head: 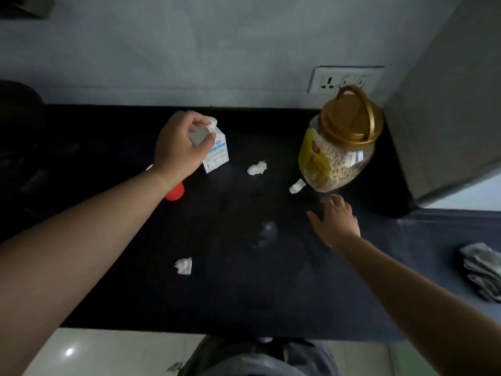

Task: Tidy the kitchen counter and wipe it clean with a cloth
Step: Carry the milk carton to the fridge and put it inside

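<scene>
Our left hand (180, 147) has its fingers clamped on the small carton's (215, 153) top; light, crushable card. Our right hand (334, 222) hovers, fingers apart, near the oats jar (336, 156).

Dim, grey light over the whole scene, black tabletop (244, 294) almost without detail, faint pale sheen near its middle, small bright glare spot on the floor tiles (69, 351), soft overall blur, strong wide-angle bending at the edges, dark left corner.

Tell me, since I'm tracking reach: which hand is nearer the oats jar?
Right. The right hand is open just below the oats jar; the left hand grips the small carton well to its left.
</scene>
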